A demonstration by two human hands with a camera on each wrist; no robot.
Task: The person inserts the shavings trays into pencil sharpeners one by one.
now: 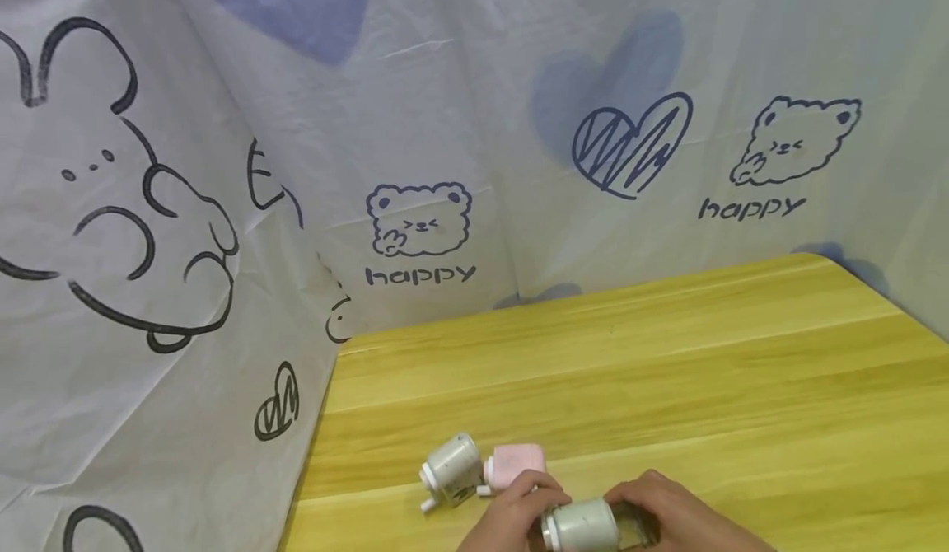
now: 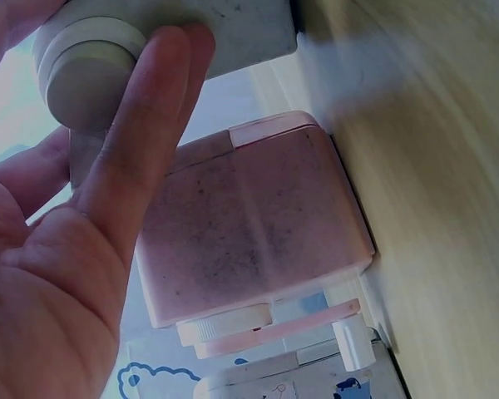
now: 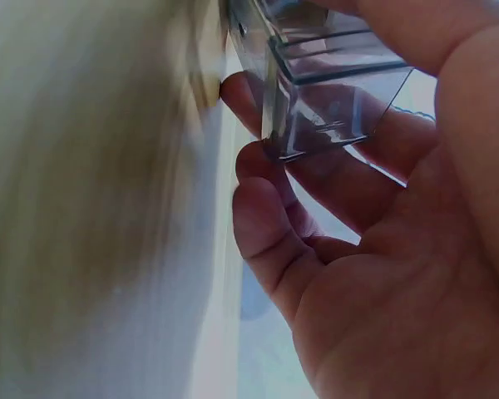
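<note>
A whitish hand-crank pencil sharpener [image 1: 586, 526] is held low at the front of the table. My left hand [image 1: 515, 512] grips it at its crank end, fingers beside the round knob [image 2: 87, 87]. On its other side, my right hand [image 1: 670, 509] holds the clear plastic shavings drawer [image 3: 328, 104], thumb on one side and fingers on the other. Just beyond the left hand lies a pink pencil sharpener [image 1: 517, 463], its crank toward the left. Beside that, a second whitish sharpener [image 1: 455, 463] with a white crank lies tilted.
The yellow wood-grain table [image 1: 593, 371] stretches back and right. A white cloth [image 1: 415, 140] printed with bears and hearts hangs along its back and left edges.
</note>
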